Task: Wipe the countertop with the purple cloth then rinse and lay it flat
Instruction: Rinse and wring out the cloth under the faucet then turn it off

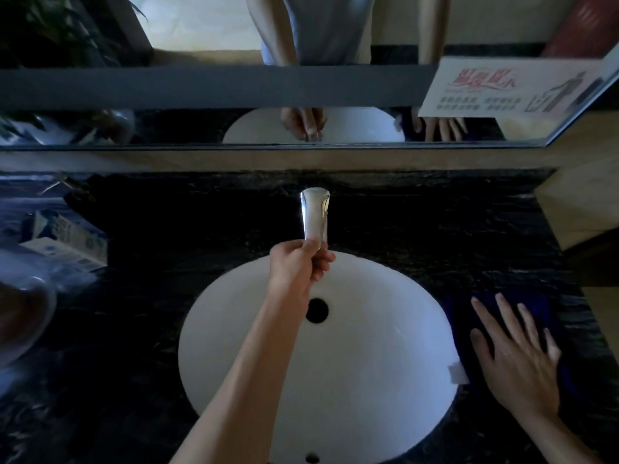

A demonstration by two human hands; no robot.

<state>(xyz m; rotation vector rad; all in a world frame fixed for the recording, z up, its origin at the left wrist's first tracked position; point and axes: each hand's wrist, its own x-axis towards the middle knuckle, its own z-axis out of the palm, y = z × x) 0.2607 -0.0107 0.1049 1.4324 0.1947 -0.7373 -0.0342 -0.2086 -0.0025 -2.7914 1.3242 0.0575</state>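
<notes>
The purple cloth (pixel 549 316) lies spread on the dark countertop (pixel 435 229) just right of the white sink basin (pixel 385 329). My right hand (pixel 516 356) rests flat on it, fingers spread. A small white tag (pixel 458 372) sticks out at the cloth's left edge over the basin rim. My left hand (pixel 301 262) reaches across the basin and is curled under the tip of the chrome faucet (pixel 315 216), touching it. No water stream is visible.
A blue and white carton (pixel 67 239) and a clear plastic item (pixel 30 296) sit on the counter at the left. A mirror (pixel 268 125) runs along the back wall, with a printed sign (pixel 502 88) at the right. A drain hole (pixel 316 310) marks the basin centre.
</notes>
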